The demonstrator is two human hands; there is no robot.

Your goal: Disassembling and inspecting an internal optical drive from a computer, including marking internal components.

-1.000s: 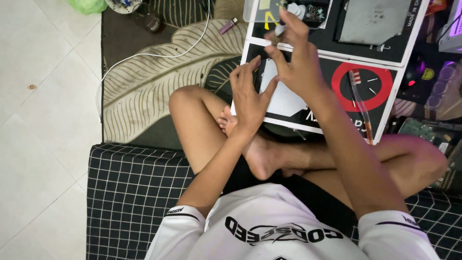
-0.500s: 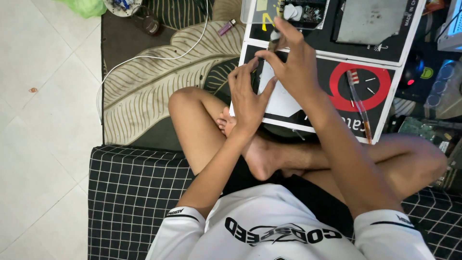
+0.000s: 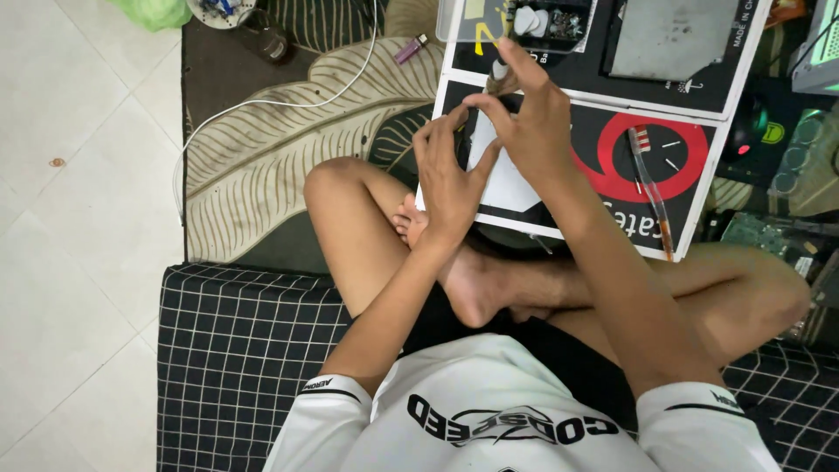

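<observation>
Black cushion, white grid; black board, red ring; beige leaf-pattern rug.

A single camera, worn on the person's head, looked almost straight down along the body. It sat close over the person's own white shirt at the bottom edge, with the crossed legs just beyond it. Both hands, left hand and right hand, came up mid-frame over a black-and-red mat near the top. The leaf-patterned rug and tiled floor filled the left side.
</observation>
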